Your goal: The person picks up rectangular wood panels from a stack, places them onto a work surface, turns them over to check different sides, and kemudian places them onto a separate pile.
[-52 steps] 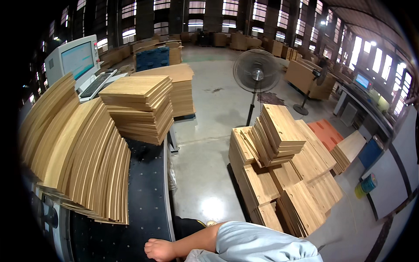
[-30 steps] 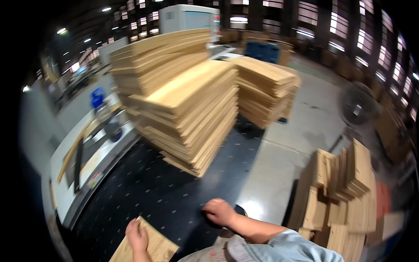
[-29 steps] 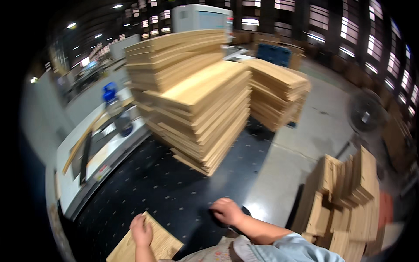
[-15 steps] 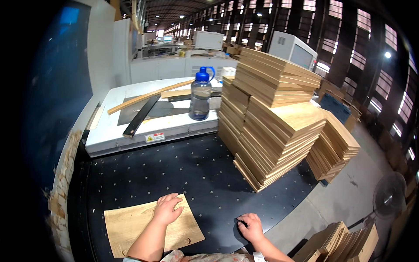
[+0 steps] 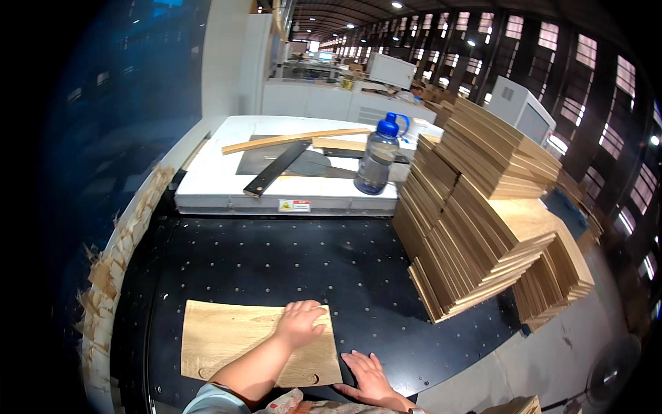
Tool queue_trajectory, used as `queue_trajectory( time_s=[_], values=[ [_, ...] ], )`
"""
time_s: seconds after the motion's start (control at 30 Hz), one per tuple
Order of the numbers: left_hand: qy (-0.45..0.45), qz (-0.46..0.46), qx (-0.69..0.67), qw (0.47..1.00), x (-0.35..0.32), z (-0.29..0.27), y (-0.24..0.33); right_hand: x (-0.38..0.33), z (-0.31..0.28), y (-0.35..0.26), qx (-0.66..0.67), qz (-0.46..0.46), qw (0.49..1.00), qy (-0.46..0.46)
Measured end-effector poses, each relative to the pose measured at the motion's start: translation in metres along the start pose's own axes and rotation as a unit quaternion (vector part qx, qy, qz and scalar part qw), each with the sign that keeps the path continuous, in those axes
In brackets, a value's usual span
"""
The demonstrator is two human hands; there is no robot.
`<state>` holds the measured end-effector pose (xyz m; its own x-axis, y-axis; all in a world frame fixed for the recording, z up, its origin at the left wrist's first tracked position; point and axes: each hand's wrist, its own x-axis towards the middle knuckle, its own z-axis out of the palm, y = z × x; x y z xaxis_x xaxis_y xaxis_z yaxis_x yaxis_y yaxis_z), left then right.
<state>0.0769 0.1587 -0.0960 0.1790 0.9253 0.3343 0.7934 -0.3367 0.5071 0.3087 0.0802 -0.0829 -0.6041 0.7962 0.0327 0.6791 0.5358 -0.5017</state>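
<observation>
A flat wood-grain board (image 5: 234,331) lies on the black table in front of me, with a small round hole near its lower right corner. My left hand (image 5: 301,324) rests on the board by its far right corner, fingers laid over the surface and not wrapped round it. My left forearm hides part of the near edge. Just off the board's right edge, my right hand (image 5: 369,378) is on the tabletop, fingers stretched out and apart, with its thumb close to the lower right corner. I cannot tell whether the thumb touches the board.
The black tabletop (image 5: 276,255) is dotted with small pale studs. Tall stacks of boards (image 5: 476,241) stand at the right. Behind, a white machine bed (image 5: 221,200) carries a blue-capped water bottle (image 5: 377,162), a dark bar (image 5: 277,169) and wooden strips (image 5: 296,139). Ragged edging (image 5: 114,255) runs along the left.
My view has swung, so the scene sits further right. The board now lies squarer to me. My right hand has uncurled and come up beside the board's right edge; my left stays on it.
</observation>
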Motion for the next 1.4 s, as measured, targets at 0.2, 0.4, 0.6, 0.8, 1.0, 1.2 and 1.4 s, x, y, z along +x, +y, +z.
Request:
queue_trajectory(
  time_s=[0.2, 0.4, 0.6, 0.8, 1.0, 1.2, 1.4],
  values=[
    [-0.005, 0.012, 0.005, 1.000, 0.008, 0.012, 0.013, 0.001, 0.006, 0.005, -0.023, -0.009, 1.000, -0.014],
    [-0.039, 0.012, -0.008, 0.999, 0.012, 0.014, 0.006, -0.002, 0.012, 0.007, -0.009, -0.024, 1.000, 0.005],
    [-0.174, 0.032, 0.082, 0.981, 0.041, 0.003, 0.012, -0.001, 0.028, 0.025, -0.056, -0.063, 0.996, 0.032],
    [-0.082, 0.056, 0.002, 0.995, 0.039, 0.015, -0.006, -0.006, 0.041, 0.037, -0.088, -0.082, 0.992, 0.044],
    [-0.156, 0.125, -0.017, 0.980, 0.039, 0.016, -0.016, -0.009, 0.041, 0.035, -0.054, -0.070, 0.995, 0.054],
    [-0.168, 0.130, 0.008, 0.977, 0.038, 0.014, -0.016, -0.011, 0.043, 0.034, -0.043, -0.041, 0.996, 0.059],
    [-0.163, 0.132, 0.024, 0.977, 0.042, 0.018, -0.018, -0.007, 0.035, 0.029, -0.034, -0.053, 0.995, 0.079]
  ],
)
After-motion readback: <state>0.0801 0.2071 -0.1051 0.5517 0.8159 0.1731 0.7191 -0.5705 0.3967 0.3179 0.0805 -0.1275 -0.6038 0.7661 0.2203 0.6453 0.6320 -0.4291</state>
